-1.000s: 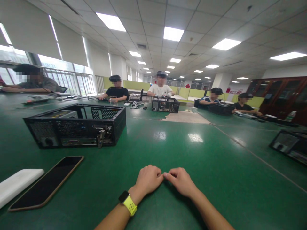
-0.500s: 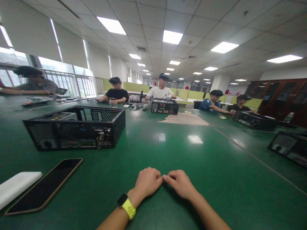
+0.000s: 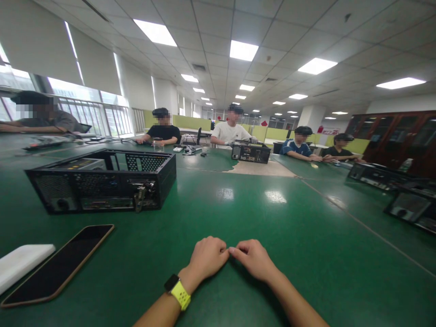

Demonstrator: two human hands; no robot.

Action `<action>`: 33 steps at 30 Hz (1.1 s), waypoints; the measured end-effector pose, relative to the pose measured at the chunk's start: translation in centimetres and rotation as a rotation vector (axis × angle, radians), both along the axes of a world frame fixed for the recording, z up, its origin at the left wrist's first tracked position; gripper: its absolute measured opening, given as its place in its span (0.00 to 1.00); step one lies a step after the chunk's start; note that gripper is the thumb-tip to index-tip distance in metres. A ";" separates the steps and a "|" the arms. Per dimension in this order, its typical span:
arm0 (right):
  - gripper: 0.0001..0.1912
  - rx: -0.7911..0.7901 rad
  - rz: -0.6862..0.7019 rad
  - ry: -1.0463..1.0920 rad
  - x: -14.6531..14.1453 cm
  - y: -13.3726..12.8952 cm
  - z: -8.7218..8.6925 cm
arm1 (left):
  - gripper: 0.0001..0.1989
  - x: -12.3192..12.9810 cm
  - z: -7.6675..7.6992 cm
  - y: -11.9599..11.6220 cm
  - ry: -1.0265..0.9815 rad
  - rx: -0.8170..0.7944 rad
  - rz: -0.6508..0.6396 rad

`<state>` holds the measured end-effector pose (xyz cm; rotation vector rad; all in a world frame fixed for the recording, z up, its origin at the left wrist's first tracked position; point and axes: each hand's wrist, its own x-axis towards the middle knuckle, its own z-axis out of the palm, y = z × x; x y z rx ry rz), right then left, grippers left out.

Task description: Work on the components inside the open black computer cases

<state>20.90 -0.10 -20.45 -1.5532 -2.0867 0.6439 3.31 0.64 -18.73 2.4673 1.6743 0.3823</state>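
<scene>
On the green table (image 3: 211,206) rest my left hand (image 3: 208,256) and my right hand (image 3: 254,260), close together in front of me. Both are loosely closed, fingers curled under, and the two thumbs meet or nearly meet at the tips. I see nothing held in either one. A watch (image 3: 177,290) with a yellow band is on my left wrist. To the left of my hands lies a phone (image 3: 59,268), dark screen up, beside a flat white object (image 3: 23,263) cut off by the frame. Behind these stands an open black computer case (image 3: 102,186).
Across the table, a person in white (image 3: 231,131) with gloved hands is at another computer case (image 3: 252,152). Other people sit to the left and right. More cases (image 3: 412,206) stand at the right edge. Small items (image 3: 191,150) and cables lie at the far side.
Across the table, the person in white's computer case has shifted right and turned. At the far right, another case has moved right and tilted. My hands stay in place.
</scene>
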 end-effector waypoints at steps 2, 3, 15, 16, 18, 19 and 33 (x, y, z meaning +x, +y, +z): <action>0.25 0.005 -0.005 -0.012 -0.1 -0.2 0.2 | 0.15 0.0 -0.1 0.0 -0.010 0.004 -0.006; 0.24 0.011 -0.012 -0.028 -0.2 -0.3 0.4 | 0.15 0.0 -0.1 0.0 -0.013 0.006 -0.008; 0.13 0.227 -0.098 0.171 -0.3 -6.8 4.5 | 0.20 -0.1 -0.3 0.4 -0.023 0.006 -0.025; 0.12 0.286 -0.086 0.187 0.3 -7.6 4.7 | 0.20 -0.2 -0.4 0.4 -0.023 0.007 -0.028; 0.09 0.458 -0.075 0.198 1.9 -9.1 4.9 | 0.20 -0.2 -0.5 0.5 -0.019 0.008 -0.029; 0.07 0.553 -0.082 0.197 3.0 -9.6 4.9 | 0.20 -0.2 -0.5 0.5 -0.017 0.007 -0.030; 0.21 1.238 -0.670 -0.412 20.0 -1.4 8.7 | 0.19 -0.3 -0.3 0.1 -0.091 -0.014 -0.024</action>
